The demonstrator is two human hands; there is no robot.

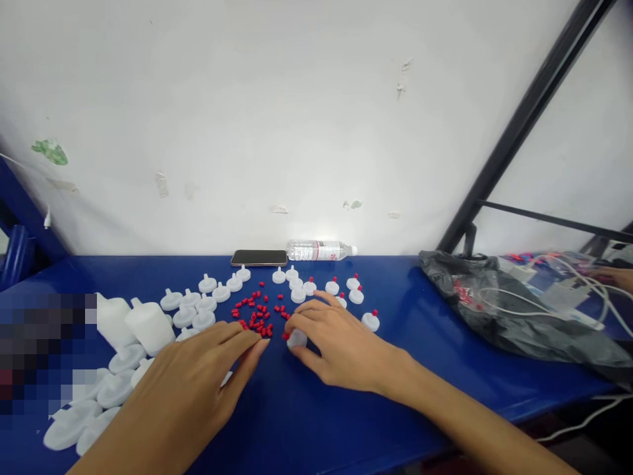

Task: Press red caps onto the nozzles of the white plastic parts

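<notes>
My right hand (336,336) closes its thumb and fingers on a white nozzle cap (297,339), which is tipped sideways with a small red cap (285,336) at its left end. My left hand (212,366) has thumb and forefinger drawn together at the near edge of a pile of small red caps (254,315). Whether a red cap is between those fingertips I cannot tell. Beyond my right hand, several white nozzle caps with red tips (356,295) stand upright. Behind my left hand are several white nozzle caps without red tips (204,320).
White bottles (151,326) and larger white lids (74,422) lie at the left on the blue table (395,429). A phone (260,257) and a clear water bottle (319,250) lie along the wall. A black plastic bag (514,316) with cables covers the right side, where another person's hand (616,277) shows.
</notes>
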